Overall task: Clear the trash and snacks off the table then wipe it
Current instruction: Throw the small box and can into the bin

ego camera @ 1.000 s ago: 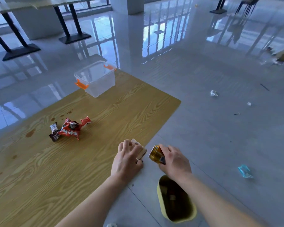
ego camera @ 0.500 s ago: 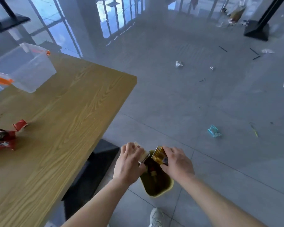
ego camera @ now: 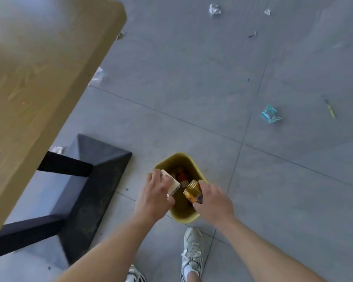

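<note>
A yellow trash bin [ego camera: 181, 217] stands on the grey floor right of the table, with red and brown scraps inside. My left hand [ego camera: 155, 197] grips a small beige box [ego camera: 172, 185] over the bin's left rim. My right hand [ego camera: 213, 202] holds a gold can [ego camera: 192, 192], tilted, above the bin's opening. The wooden table [ego camera: 35, 78] fills the upper left; only its bare near corner shows, blurred.
The table's black metal leg and base [ego camera: 90, 180] lie just left of the bin. Litter dots the floor: a blue wrapper [ego camera: 270, 115], crumpled white paper [ego camera: 214, 10], and clear plastic scraps [ego camera: 98, 75] by the table edge. My white sneakers [ego camera: 193, 251] stand below the bin.
The view has tipped downward and both hands have carried the box and the can from the table's edge to above the bin. The red wrapper and clear container have left the view.
</note>
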`<state>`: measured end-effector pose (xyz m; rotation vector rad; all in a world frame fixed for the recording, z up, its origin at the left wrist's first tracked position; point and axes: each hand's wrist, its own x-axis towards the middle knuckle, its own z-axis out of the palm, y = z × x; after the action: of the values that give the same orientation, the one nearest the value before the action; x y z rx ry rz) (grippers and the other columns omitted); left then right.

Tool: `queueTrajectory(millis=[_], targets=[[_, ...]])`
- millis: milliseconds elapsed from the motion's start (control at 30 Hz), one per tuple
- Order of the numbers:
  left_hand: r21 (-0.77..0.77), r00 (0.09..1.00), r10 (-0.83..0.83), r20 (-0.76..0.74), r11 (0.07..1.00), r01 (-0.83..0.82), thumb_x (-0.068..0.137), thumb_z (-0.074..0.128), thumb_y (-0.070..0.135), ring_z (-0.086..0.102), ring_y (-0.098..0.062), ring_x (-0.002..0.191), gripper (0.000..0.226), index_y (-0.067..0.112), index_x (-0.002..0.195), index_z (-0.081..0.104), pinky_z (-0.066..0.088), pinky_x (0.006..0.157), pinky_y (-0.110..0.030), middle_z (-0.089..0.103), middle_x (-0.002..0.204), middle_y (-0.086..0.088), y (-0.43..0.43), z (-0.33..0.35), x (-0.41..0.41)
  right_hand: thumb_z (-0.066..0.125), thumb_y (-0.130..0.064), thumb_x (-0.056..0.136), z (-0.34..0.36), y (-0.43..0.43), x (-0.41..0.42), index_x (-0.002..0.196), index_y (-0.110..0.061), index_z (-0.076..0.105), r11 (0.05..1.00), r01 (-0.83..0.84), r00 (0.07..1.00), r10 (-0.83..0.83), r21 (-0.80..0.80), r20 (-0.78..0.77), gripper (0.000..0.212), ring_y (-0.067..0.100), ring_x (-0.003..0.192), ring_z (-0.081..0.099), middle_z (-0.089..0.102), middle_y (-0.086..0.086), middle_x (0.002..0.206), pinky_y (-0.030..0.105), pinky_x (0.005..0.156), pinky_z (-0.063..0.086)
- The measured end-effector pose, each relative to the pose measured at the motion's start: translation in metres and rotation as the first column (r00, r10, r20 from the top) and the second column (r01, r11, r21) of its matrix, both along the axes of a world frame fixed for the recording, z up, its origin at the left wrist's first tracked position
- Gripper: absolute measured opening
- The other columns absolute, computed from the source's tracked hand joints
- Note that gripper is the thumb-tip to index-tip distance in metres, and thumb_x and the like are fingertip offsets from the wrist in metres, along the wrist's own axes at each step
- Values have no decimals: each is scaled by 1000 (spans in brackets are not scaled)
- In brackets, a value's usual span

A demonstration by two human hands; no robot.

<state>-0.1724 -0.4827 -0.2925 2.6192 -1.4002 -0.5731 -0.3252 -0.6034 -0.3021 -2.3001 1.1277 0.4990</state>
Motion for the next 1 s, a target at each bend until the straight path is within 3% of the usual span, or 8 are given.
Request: queueTrajectory(millis=[200, 367, 633, 733, 833, 1000], targets=[[70, 999, -30, -31, 997, 32, 78, 68, 36, 35, -19, 112, 47, 31, 122, 51, 46, 79, -24, 42, 124, 3, -21, -62, 1, 63, -49, 88, -70, -4, 16, 146, -29, 25, 1000, 17, 999, -16, 20, -44, 71, 23, 119, 48, 49, 2, 133, 36, 88, 49], [142, 987, -162, -14, 976, 162, 79, 61, 27, 33, -18, 99, 40, 24, 119, 55, 36, 70, -25, 43, 115, 0, -31, -107, 3, 64, -45, 89, -122, -6, 21, 144, -21, 28, 997, 68, 984, -60, 44, -168, 69, 27, 119, 49, 49, 9, 134, 37, 92, 48], [168, 975, -215, 63, 965, 202, 72, 67, 22, 38, -19, 92, 36, 24, 108, 64, 44, 75, -28, 52, 108, -2, -46, -165, 8, 66, -47, 88, -178, -4, 25, 144, -20, 29, 997, 49, 978, -38, 51, -205, 73, 28, 118, 49, 51, 11, 131, 36, 91, 49], [166, 971, -229, 76, 963, 214, 75, 68, 22, 40, -21, 98, 35, 25, 109, 64, 46, 87, -33, 54, 113, -3, -45, -179, 10, 63, -45, 90, -191, -3, 29, 150, -17, 23, 997, 72, 980, -64, 35, -188, 78, 29, 124, 50, 50, 11, 138, 37, 97, 48], [182, 963, -264, 54, 951, 251, 80, 68, 27, 39, -28, 116, 38, 28, 117, 60, 36, 107, -47, 52, 125, -3, -44, -183, 10, 61, -43, 92, -196, -2, 31, 150, -17, 23, 997, 73, 986, -70, 13, -149, 75, 30, 126, 49, 49, 10, 140, 38, 101, 47], [186, 964, -257, 69, 952, 241, 84, 60, 37, 28, -35, 137, 48, 30, 131, 48, 22, 117, -55, 45, 140, -6, -34, -177, 11, 59, -39, 94, -189, -5, 31, 145, -23, 32, 999, 38, 998, -38, -16, -45, 60, 25, 124, 47, 47, 4, 138, 36, 101, 47]])
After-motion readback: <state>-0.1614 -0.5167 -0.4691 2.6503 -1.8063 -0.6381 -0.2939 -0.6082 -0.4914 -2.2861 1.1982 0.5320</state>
